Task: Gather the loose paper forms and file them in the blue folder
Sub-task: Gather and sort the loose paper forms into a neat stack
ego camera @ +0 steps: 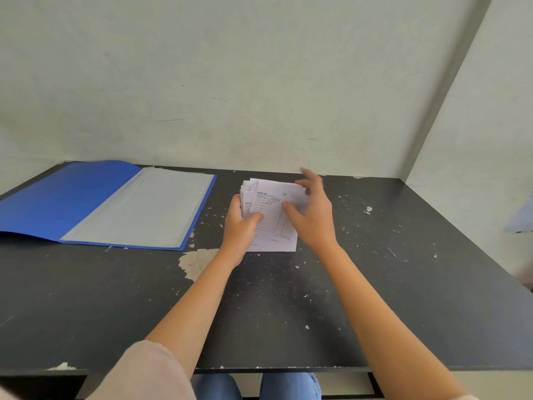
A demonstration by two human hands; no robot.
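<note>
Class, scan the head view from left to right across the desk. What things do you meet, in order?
Open blue folder → left hand → stack of paper forms → right hand → blurred pale sheet at the right edge.

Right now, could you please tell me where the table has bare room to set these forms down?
Bare table lies right of the right hand, up to the blurred paper at the right edge, and in front of the blue folder. It is crowded in the middle, where the left hand grips the paper forms.
</note>
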